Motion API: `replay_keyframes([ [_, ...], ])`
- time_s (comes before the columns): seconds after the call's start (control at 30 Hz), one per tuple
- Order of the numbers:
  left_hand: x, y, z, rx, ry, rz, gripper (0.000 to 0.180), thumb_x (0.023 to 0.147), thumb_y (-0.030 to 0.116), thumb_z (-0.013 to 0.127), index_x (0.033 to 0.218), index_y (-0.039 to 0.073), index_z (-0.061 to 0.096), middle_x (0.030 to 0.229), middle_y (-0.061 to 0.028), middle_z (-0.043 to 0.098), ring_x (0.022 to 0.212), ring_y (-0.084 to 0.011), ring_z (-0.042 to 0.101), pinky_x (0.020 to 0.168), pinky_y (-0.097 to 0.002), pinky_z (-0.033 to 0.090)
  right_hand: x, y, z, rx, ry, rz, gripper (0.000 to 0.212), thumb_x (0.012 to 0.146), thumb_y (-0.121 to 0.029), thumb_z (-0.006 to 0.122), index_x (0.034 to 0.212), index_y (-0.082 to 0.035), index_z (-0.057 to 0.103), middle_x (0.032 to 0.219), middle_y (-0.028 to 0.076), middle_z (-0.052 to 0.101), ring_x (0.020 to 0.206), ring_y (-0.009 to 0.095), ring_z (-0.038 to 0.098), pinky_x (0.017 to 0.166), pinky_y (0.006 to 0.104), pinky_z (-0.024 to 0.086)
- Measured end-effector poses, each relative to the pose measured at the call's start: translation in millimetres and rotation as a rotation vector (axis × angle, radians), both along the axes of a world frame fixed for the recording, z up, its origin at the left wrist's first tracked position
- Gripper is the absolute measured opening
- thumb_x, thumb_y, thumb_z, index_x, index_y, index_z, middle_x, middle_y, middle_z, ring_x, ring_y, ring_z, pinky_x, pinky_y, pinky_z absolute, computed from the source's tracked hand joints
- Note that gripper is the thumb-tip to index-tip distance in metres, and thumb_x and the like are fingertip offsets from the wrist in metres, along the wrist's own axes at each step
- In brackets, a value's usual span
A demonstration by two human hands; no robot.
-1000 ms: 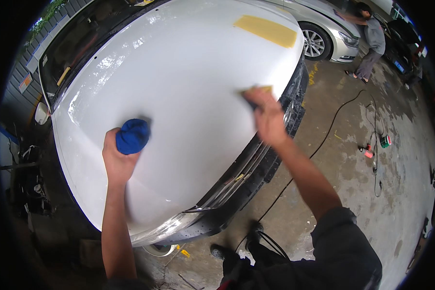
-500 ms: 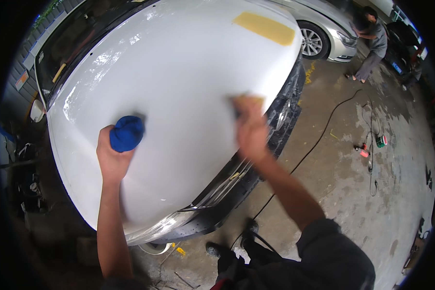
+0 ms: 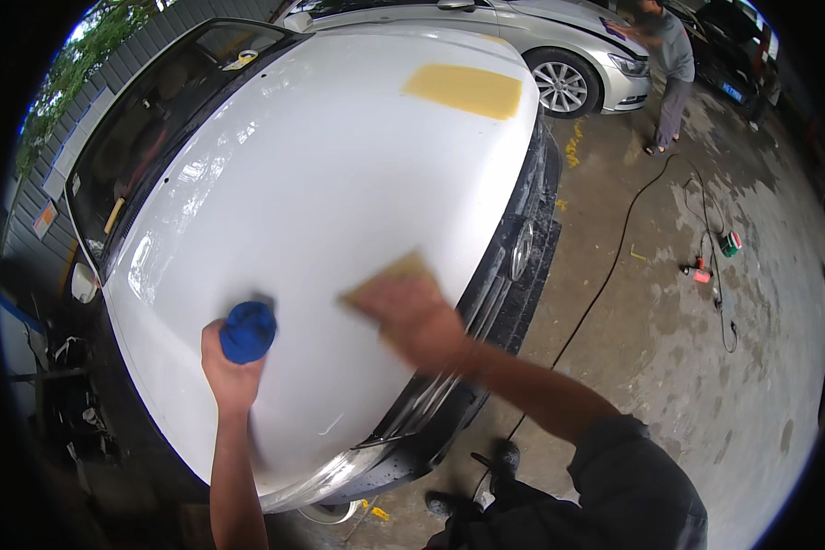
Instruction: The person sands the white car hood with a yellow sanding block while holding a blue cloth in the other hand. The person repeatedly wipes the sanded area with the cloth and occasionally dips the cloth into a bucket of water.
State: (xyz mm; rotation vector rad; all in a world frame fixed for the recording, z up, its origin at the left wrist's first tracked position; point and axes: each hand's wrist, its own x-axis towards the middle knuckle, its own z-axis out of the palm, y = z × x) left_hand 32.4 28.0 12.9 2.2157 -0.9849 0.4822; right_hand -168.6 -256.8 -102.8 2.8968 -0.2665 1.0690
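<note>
The white car hood (image 3: 339, 183) spreads in front of me. My left hand (image 3: 231, 380) grips a bunched blue cloth (image 3: 248, 332) on or just over its near left part. Toward the middle, my right hand (image 3: 422, 316) is smeared by motion. A thin tan sheet (image 3: 365, 291) sticks out from under its fingers, against the hood; whether it is cloth or abrasive paper I cannot tell. Farther off, a flat yellow-tan rectangle (image 3: 465, 90) lies on the hood near its front edge.
A silver car (image 3: 628, 87) stands beyond, with another person (image 3: 674, 55) reaching over its hood. A black hose (image 3: 605, 280) crosses the wet floor at right. A red tool (image 3: 699, 271) and a green-and-white container (image 3: 731, 244) lie there. The dark grille (image 3: 520, 252) borders the hood.
My right hand has swept left and nearer across the hood with the tan sheet, which shows more now. My left hand keeps its grip on the blue cloth. The whole view has shifted.
</note>
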Motion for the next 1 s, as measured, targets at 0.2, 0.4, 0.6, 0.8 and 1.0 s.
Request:
replay_keyframes([
  [0.2,-0.9,-6.6,1.7,-0.030,0.047,-0.020,0.054,0.081,0.007,0.087,0.127,0.000,0.060,0.112,-0.0162,0.069,0.102,-0.0283,0.068,0.098,-0.0372,0.054,8.8,-136.1,44.6,0.330,-0.288,0.153,0.035,0.108,-0.031,0.058,0.122,-0.005,0.076,0.140,0.016,0.070,0.133,0.033,0.062,0.115,0.0462,0.044],
  [0.4,0.4,-8.0,-3.8,-0.012,0.054,-0.050,0.055,0.081,0.006,0.087,0.128,0.000,0.060,0.113,-0.0152,0.068,0.104,-0.0269,0.067,0.099,-0.0365,0.053,8.6,-116.1,57.3,0.474,-0.315,-0.052,0.037,0.108,-0.027,0.057,0.118,0.003,0.075,0.139,0.019,0.070,0.123,0.034,0.065,0.110,0.0449,0.047],
  [0.6,-1.1,3.0,-5.6,0.002,0.011,-0.017,0.055,0.082,0.005,0.087,0.129,0.000,0.059,0.113,-0.0156,0.067,0.104,-0.0263,0.066,0.100,-0.0361,0.052,-19.7,32.0,30.7,0.528,0.077,0.236,0.059,0.101,-0.032,0.065,0.157,-0.017,0.052,0.159,0.014,0.051,0.151,0.031,0.045,0.127,0.0519,0.032],
  [0.8,-1.2,-16.1,-7.4,0.007,0.044,-0.048,0.056,0.081,0.007,0.088,0.128,-0.001,0.060,0.113,-0.0160,0.067,0.105,-0.0265,0.067,0.099,-0.0358,0.053,6.4,-199.6,22.3,0.482,-0.377,-0.100,0.045,0.110,-0.036,0.051,0.134,-0.005,0.071,0.143,0.024,0.065,0.144,0.037,0.052,0.120,0.0491,0.038],
  [1.0,3.1,-7.5,-9.2,-0.023,0.075,-0.057,0.056,0.081,0.005,0.088,0.129,-0.001,0.059,0.115,-0.0152,0.066,0.106,-0.0255,0.066,0.101,-0.0364,0.052,11.1,-86.8,39.5,0.625,-0.509,-0.184,0.046,0.101,-0.030,0.060,0.139,-0.003,0.063,0.125,0.025,0.064,0.115,0.045,0.059,0.103,0.0560,0.044],
])
